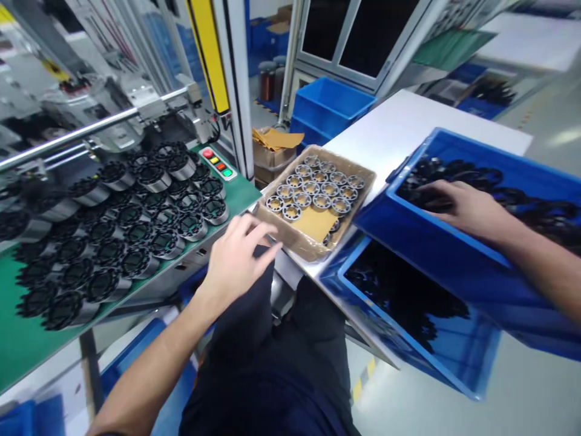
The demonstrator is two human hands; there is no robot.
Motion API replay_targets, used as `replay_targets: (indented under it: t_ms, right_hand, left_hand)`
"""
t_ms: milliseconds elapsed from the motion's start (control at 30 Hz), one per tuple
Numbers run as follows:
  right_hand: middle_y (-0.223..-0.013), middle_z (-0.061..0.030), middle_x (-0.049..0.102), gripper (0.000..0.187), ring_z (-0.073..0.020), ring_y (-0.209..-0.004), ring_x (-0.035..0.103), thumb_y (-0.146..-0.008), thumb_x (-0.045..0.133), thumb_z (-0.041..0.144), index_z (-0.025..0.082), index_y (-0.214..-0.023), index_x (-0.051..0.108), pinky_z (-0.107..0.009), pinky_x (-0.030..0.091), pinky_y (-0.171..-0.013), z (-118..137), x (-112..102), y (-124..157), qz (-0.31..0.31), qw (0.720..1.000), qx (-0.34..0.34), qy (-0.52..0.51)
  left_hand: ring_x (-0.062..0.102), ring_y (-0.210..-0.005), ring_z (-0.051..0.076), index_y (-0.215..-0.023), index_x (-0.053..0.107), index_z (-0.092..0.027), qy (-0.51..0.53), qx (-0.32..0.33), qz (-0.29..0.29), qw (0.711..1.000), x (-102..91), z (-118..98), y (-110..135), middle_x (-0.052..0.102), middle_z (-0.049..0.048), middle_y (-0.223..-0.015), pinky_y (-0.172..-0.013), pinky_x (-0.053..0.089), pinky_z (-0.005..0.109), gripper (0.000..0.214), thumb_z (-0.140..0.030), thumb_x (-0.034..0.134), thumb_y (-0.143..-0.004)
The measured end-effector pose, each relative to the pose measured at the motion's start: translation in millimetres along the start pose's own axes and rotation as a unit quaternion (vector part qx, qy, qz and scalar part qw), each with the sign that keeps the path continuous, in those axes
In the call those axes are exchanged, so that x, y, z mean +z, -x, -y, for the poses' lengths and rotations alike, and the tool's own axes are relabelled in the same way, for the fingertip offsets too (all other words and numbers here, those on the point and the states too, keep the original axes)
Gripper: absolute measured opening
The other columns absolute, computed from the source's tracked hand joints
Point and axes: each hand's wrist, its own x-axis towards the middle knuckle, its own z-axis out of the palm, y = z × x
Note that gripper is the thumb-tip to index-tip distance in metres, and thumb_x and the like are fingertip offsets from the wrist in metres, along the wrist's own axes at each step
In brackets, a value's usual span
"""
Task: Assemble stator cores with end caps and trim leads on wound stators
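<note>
My left hand (238,251) hovers palm down with fingers spread, holding nothing, just in front of a cardboard box (299,242) of silver ring-shaped parts (313,188). My right hand (463,206) reaches into an upper blue bin (436,248) full of black round parts (458,172); its fingers lie over the parts and their tips are blurred. A second blue bin (408,339) with more black parts sits below the first. Many black-topped round parts (136,230) stand in rows on a green work surface (27,339) to my left.
A small panel with red, yellow and green buttons (218,162) sits at the green surface's far corner. A metal rail (91,128) crosses above the rows. A white table (408,127) holds the box and bin. Empty blue bins (329,106) stand behind. My dark-trousered legs are below.
</note>
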Motion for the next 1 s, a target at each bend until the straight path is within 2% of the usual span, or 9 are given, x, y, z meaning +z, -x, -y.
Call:
replay_targets:
  t_ms: [33,67,200,300,400,567,767,867,1000]
  right_hand:
    - [-0.110,-0.0179,0.086,0.031,-0.0217,-0.086,0.082,-0.106,0.085,0.045,0.016,-0.117,0.085,-0.036,0.062,-0.083,-3,1,-3,0.013,1.000,-0.012,-0.012]
    - [-0.106,-0.0157,0.085,0.032,-0.0217,-0.085,0.081,-0.105,0.086,0.049,0.018,-0.111,0.085,-0.036,0.061,-0.082,-5,1,-4,0.025,0.999,-0.020,-0.022]
    - [-0.089,-0.0091,0.082,0.050,-0.0184,-0.073,0.071,-0.100,0.088,0.070,0.020,-0.098,0.080,-0.034,0.053,-0.070,-10,-2,-5,0.050,0.997,-0.032,-0.044]
    - [-0.086,-0.0017,0.078,0.052,-0.0138,-0.068,0.067,-0.108,0.081,0.071,0.020,-0.102,0.079,-0.029,0.054,-0.067,-16,-1,-5,0.091,0.994,-0.017,-0.054]
    - [-0.090,-0.0007,0.078,0.053,-0.0142,-0.073,0.069,-0.111,0.075,0.072,0.019,-0.110,0.079,-0.030,0.059,-0.072,-18,1,-4,0.108,0.992,0.003,-0.062]
    - [-0.091,-0.0034,0.079,0.060,-0.0191,-0.077,0.069,-0.101,0.077,0.079,0.021,-0.118,0.081,-0.034,0.057,-0.076,-12,1,-5,0.110,0.991,0.024,-0.066]
    - [-0.107,-0.0125,0.083,0.063,-0.0293,-0.095,0.074,-0.090,0.077,0.081,0.023,-0.113,0.077,-0.040,0.055,-0.086,-8,2,-6,0.080,0.993,0.052,-0.073]
    - [-0.106,-0.0132,0.082,0.061,-0.0294,-0.095,0.072,-0.089,0.079,0.078,0.022,-0.113,0.075,-0.041,0.056,-0.089,-8,2,-5,0.068,0.992,0.057,-0.088]
    - [-0.114,-0.0131,0.082,0.059,-0.0301,-0.101,0.073,-0.090,0.082,0.066,0.020,-0.126,0.078,-0.044,0.060,-0.097,-8,1,-1,0.046,0.991,0.048,-0.120]
  left_hand:
    - [0.069,-0.138,0.030,-0.139,0.079,-0.031,-0.033,0.002,0.090,0.995,9.3,-8,-30,0.076,0.0092,-0.138,-0.107,0.065,0.042,0.028,-0.041,0.061,-0.121]
    - [0.067,-0.144,0.030,-0.144,0.078,-0.031,-0.045,0.011,0.127,0.991,19.5,-14,-58,0.075,0.0098,-0.145,-0.107,0.065,0.042,0.031,-0.037,0.058,-0.122]
    - [0.068,-0.149,0.032,-0.149,0.075,-0.022,-0.083,0.031,0.214,0.973,61.8,-27,-145,0.073,0.0128,-0.154,-0.118,0.065,0.051,0.033,-0.025,0.067,-0.117]
    - [0.076,-0.136,0.032,-0.148,0.074,-0.018,-0.111,0.027,0.283,0.952,84.2,-26,-179,0.075,0.0140,-0.150,-0.115,0.068,0.056,0.042,-0.038,0.082,-0.112]
    - [0.077,-0.133,0.031,-0.146,0.075,-0.018,-0.113,0.027,0.313,0.942,94.6,-23,-193,0.076,0.0138,-0.149,-0.115,0.069,0.056,0.042,-0.042,0.082,-0.112]
    - [0.076,-0.136,0.031,-0.142,0.077,-0.018,-0.032,0.011,0.288,0.957,91.7,-18,-189,0.076,0.0136,-0.149,-0.117,0.067,0.057,0.039,-0.042,0.082,-0.112]
    - [0.065,-0.149,0.033,-0.123,0.076,-0.020,0.239,-0.038,0.155,0.958,72.0,-7,-156,0.064,0.0133,-0.158,-0.135,0.052,0.058,0.026,-0.019,0.081,-0.098]
    - [0.076,-0.129,0.026,-0.132,0.064,-0.025,0.427,-0.096,0.124,0.891,62.2,-12,-124,0.065,0.0117,-0.154,-0.116,0.067,0.052,0.038,-0.026,0.073,-0.096]
    - [0.083,-0.115,0.029,-0.140,0.055,-0.028,0.625,-0.150,0.152,0.751,45.0,-32,-60,0.077,0.0136,-0.141,-0.090,0.070,0.045,0.055,-0.038,0.071,-0.088]
